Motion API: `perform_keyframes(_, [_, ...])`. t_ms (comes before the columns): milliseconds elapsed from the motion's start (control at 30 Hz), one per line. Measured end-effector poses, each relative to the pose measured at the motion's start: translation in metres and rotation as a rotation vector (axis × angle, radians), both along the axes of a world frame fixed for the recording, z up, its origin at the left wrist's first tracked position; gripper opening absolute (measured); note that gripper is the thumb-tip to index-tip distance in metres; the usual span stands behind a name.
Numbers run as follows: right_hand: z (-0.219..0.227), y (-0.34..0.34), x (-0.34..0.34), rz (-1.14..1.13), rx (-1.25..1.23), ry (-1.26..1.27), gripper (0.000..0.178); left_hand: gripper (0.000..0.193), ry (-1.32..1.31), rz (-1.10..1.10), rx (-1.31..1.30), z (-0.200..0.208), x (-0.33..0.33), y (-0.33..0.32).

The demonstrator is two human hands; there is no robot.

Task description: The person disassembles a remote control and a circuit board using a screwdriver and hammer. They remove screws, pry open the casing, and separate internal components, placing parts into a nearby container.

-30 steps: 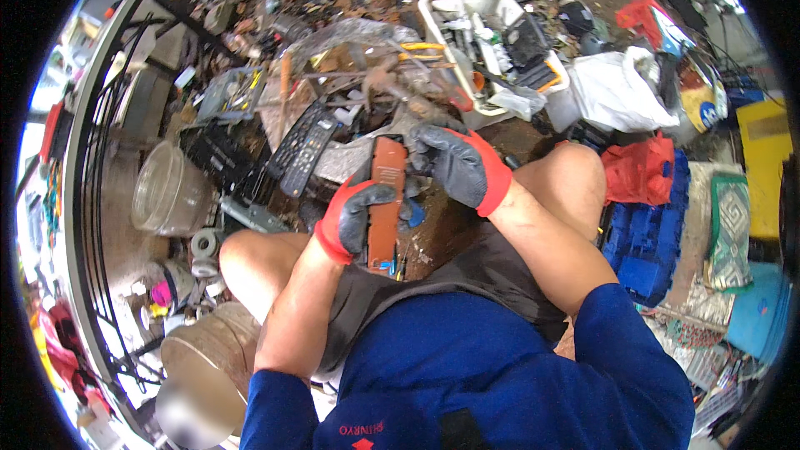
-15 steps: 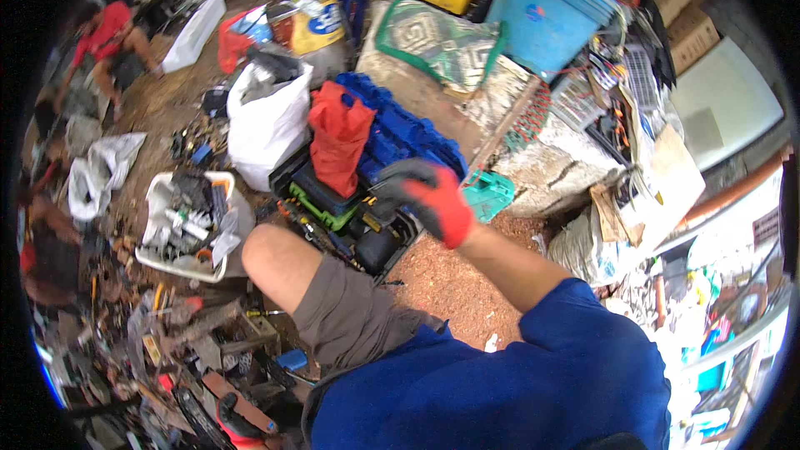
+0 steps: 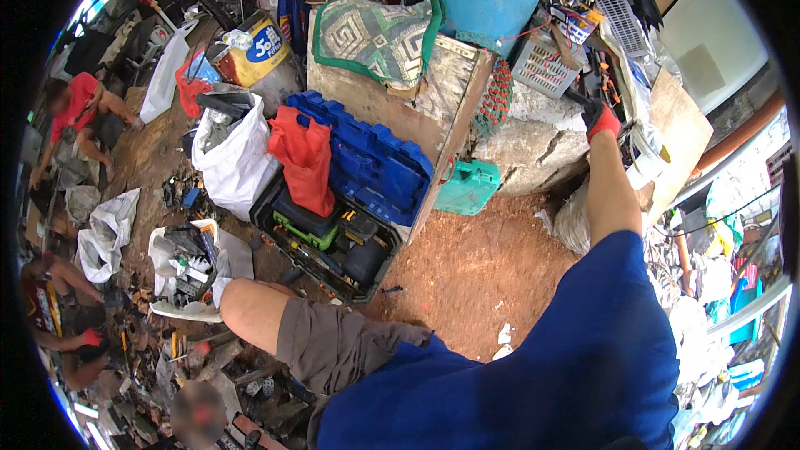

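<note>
My right hand, in a red glove with dark fingers, reaches out at the far right. It is at the edge of a dark tray of orange-and-black hand tools; its fingers blend into the dark things there, so their grip is unclear. A grey perforated plastic basket lies just left of it. Only dark fingertips, seemingly of my left hand, show at the bottom edge. Near my knee stands an open toolbox with a raised blue lid, holding power tools. A red bag hangs over its far side.
A white sack and a white bin of scrap stand left of the toolbox. A teal plastic case leans by a wooden board. Blue tubs stand behind. Two people sit at the left among scrap.
My right hand has moved from above the toolbox out to the tool tray at the far right. The view has shifted, and my left hand has mostly left it at the bottom.
</note>
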State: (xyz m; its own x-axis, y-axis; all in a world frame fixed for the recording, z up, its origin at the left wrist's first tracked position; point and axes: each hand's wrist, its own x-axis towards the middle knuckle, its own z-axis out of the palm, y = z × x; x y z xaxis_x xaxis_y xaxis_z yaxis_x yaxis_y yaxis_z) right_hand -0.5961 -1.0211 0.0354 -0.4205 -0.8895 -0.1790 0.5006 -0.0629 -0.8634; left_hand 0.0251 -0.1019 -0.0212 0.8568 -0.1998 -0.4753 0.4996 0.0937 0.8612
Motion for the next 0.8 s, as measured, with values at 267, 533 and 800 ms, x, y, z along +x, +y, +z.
perform_keyframes(267, [-0.009,-0.064,-0.059,0.114,0.248,0.075,0.019,0.026,0.010,-0.011,0.019,0.000,-0.003,-0.021])
perform_keyframes(533, [0.020,0.028,-0.019,-0.350,0.278,1.742,0.033,0.028,-0.010,0.088,-0.067,0.006,-0.045,0.050])
perform_keyframes(800, [0.051,0.398,0.324,0.982,-1.153,1.107,0.027,0.036,0.053,0.170,-0.661,0.078,-0.094,0.045])
